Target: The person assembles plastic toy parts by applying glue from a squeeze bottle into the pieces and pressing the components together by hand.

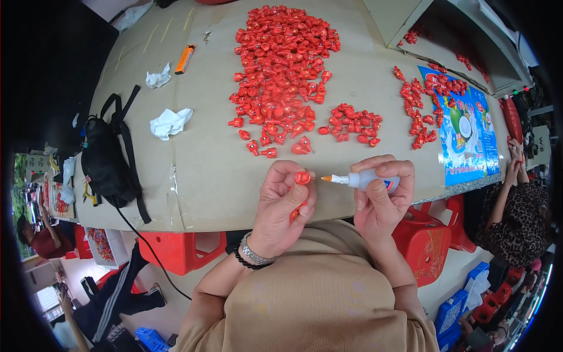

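My left hand (274, 205), with a metal bracelet and black beads at its wrist, pinches a small red plastic piece (302, 177) between thumb and fingertips. More red (295, 215) shows lower between its fingers. In my right hand (381, 205) lies a squeeze bottle of translucent white plastic (367, 177), tilted sideways, its thin orange-tan tip aimed at the red piece. A small gap seems to separate the two. Just beyond my hands is a smaller cluster of red pieces (353, 124), and behind it a large heap of them (284, 53).
On the table (205, 193) at left are a black backpack (105, 158), crumpled tissues (170, 124) and an orange stick-shaped package (185, 59). At right, red pieces lie on a blue poster (466, 138) beside a grey cabinet (404, 20). Red stools (422, 246) and other people (516, 205) are around.
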Action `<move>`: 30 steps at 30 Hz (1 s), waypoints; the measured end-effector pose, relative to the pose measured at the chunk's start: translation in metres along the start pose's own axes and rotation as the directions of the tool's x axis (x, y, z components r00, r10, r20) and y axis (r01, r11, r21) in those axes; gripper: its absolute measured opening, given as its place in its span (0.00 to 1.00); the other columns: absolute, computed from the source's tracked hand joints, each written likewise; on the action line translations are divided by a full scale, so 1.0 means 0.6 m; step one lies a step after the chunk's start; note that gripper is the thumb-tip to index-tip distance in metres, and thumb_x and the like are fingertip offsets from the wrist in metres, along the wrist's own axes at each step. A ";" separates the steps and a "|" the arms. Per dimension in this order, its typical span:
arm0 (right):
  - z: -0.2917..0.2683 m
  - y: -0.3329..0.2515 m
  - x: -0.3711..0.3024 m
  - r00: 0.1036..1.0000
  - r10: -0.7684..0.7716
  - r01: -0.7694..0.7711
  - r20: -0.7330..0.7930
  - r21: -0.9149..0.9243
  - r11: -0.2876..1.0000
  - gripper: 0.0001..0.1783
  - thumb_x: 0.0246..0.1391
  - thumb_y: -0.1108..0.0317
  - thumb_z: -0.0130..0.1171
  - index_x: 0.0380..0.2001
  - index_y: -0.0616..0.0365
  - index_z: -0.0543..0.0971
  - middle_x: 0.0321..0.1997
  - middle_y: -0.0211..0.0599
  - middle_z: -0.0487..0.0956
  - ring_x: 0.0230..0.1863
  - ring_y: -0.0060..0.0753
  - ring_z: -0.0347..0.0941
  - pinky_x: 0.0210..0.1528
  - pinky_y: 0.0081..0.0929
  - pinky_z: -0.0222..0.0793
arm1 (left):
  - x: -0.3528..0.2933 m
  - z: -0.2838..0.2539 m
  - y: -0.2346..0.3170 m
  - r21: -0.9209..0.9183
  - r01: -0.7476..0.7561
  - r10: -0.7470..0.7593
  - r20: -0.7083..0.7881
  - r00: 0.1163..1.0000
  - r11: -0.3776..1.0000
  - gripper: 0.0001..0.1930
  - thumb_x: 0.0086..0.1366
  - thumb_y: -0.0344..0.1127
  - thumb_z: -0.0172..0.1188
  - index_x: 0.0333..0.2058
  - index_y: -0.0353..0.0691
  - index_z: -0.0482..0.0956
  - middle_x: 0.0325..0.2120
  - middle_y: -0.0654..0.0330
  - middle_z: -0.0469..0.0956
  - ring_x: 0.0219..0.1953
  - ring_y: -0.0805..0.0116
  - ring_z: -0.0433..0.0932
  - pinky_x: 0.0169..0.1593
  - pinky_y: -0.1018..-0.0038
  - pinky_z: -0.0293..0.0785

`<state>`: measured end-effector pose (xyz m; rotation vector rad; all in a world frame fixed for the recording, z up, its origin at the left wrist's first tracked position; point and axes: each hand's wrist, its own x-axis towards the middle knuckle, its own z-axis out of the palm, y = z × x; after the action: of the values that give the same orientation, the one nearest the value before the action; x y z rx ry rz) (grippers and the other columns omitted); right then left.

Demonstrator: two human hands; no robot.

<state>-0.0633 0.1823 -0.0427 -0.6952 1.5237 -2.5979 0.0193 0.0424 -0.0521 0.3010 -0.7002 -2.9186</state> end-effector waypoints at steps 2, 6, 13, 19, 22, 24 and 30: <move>-0.001 0.001 0.000 1.000 0.009 -0.009 0.000 0.005 1.000 0.10 0.57 0.69 0.56 0.36 0.57 0.65 0.37 0.51 0.75 0.14 0.14 0.59 0.17 0.09 0.57 | 0.001 -0.001 -0.001 -0.008 -0.008 0.008 0.028 1.000 1.000 0.10 0.63 0.31 0.57 0.42 0.42 0.68 0.36 0.64 0.76 0.22 0.78 0.66 0.18 0.84 0.56; -0.002 0.004 0.000 1.000 0.006 -0.006 0.005 0.006 1.000 0.10 0.57 0.69 0.56 0.36 0.57 0.65 0.37 0.51 0.75 0.14 0.14 0.59 0.17 0.09 0.57 | 0.000 0.001 -0.002 -0.004 -0.019 0.019 0.025 1.000 1.000 0.10 0.63 0.31 0.58 0.42 0.43 0.68 0.37 0.64 0.76 0.22 0.78 0.66 0.18 0.84 0.55; -0.003 0.001 0.003 0.999 0.021 -0.020 -0.047 0.026 0.999 0.11 0.57 0.69 0.56 0.37 0.57 0.66 0.38 0.51 0.75 0.14 0.16 0.59 0.17 0.10 0.57 | 0.001 -0.004 -0.003 -0.008 -0.006 0.007 0.041 0.999 1.000 0.10 0.63 0.31 0.58 0.42 0.43 0.68 0.37 0.64 0.76 0.22 0.78 0.66 0.18 0.85 0.55; -0.023 -0.017 0.038 0.959 0.193 -0.146 -0.210 0.222 0.964 0.16 0.50 0.76 0.60 0.42 0.57 0.69 0.41 0.43 0.75 0.33 0.26 0.73 0.28 0.16 0.68 | -0.002 -0.008 0.005 -0.079 0.048 -0.047 0.016 0.999 0.996 0.09 0.64 0.33 0.55 0.42 0.43 0.69 0.37 0.63 0.76 0.21 0.79 0.64 0.17 0.85 0.54; -0.049 -0.015 0.052 0.975 0.163 -0.133 -0.150 0.191 0.973 0.21 0.45 0.77 0.65 0.42 0.58 0.69 0.43 0.41 0.75 0.37 0.30 0.75 0.34 0.23 0.71 | -0.002 -0.010 0.007 -0.127 0.065 -0.062 0.026 0.998 0.990 0.08 0.66 0.34 0.54 0.42 0.43 0.69 0.38 0.62 0.76 0.21 0.78 0.64 0.17 0.86 0.54; -0.053 -0.022 0.060 0.924 0.329 -0.316 -0.193 0.096 0.944 0.21 0.42 0.79 0.65 0.41 0.60 0.69 0.38 0.38 0.75 0.35 0.30 0.75 0.33 0.24 0.72 | -0.002 -0.012 0.007 -0.134 0.065 -0.060 0.038 0.997 0.989 0.08 0.66 0.34 0.53 0.42 0.42 0.69 0.38 0.62 0.76 0.21 0.78 0.63 0.16 0.86 0.54; -0.050 -0.006 0.078 0.879 0.448 -0.471 -0.160 -0.152 0.869 0.21 0.42 0.78 0.64 0.42 0.62 0.70 0.32 0.36 0.76 0.26 0.28 0.75 0.30 0.22 0.71 | 0.000 -0.021 0.007 -0.151 0.070 -0.068 0.018 0.998 0.986 0.08 0.66 0.34 0.53 0.42 0.41 0.69 0.37 0.60 0.76 0.21 0.77 0.65 0.15 0.85 0.56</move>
<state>-0.1168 0.1964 -0.0353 -0.1470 1.7272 -2.1884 0.0224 0.0334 -0.0613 0.2957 -0.4743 -3.0201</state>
